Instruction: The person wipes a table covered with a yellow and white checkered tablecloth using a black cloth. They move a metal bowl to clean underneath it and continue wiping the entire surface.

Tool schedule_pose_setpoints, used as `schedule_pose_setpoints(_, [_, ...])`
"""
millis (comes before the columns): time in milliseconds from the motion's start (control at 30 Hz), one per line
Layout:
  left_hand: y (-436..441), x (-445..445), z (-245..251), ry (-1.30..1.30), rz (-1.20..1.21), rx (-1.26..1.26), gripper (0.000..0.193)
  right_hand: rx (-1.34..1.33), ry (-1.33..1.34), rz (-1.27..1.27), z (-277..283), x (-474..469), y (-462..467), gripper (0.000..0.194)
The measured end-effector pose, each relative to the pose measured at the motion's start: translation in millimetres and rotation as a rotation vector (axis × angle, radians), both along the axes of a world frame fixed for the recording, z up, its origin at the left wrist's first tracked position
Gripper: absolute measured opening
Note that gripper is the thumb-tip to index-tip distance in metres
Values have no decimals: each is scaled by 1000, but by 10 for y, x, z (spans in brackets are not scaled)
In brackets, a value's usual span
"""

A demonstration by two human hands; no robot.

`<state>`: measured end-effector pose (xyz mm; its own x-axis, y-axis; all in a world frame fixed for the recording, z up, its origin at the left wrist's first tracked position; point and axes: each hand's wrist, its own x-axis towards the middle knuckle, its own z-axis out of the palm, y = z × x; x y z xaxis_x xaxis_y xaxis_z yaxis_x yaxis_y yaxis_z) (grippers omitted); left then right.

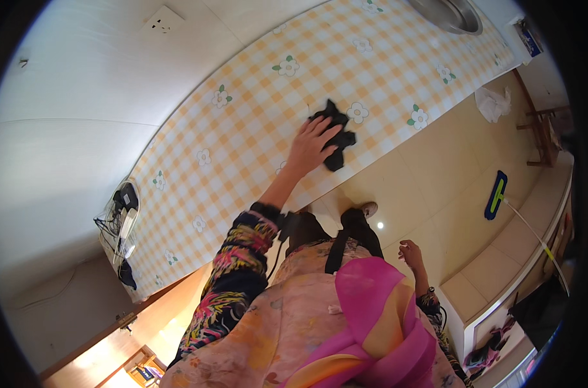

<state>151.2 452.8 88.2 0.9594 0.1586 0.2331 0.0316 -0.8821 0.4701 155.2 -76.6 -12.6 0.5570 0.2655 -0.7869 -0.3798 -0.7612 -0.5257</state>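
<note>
My left hand (314,145) presses on a crumpled black cloth (341,140), its fingers spread over the cloth's near side. Under the cloth lies a tablecloth (255,140) with a yellow and white check and white flowers. The cloth is close to the table edge on my side. At my right side, away from the table, my right hand (410,254) hangs over the floor with loosely bent fingers and nothing seen in it.
A metal basin (461,17) stands at the table's far right, a clear container (129,218) of cables and black items at its left end. On the floor are a white plastic bag (492,104) and a flat mop (496,195), beside a tiled ledge (507,242).
</note>
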Motion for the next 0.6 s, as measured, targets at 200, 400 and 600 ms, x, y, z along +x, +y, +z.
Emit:
schedule_pose_setpoints(200, [230,-1311,138,81,500,7,58,49,-38,-75,-237,335,-428,33])
schedule_pose_setpoints(400, [21,-576,-33,44,575,65,55,3,-41,-119,-194,390,-945,31])
schedule_pose_setpoints(600, [-264,756,-126,1,246,94,55,-13,-98,-150,-151,463,-1257,31])
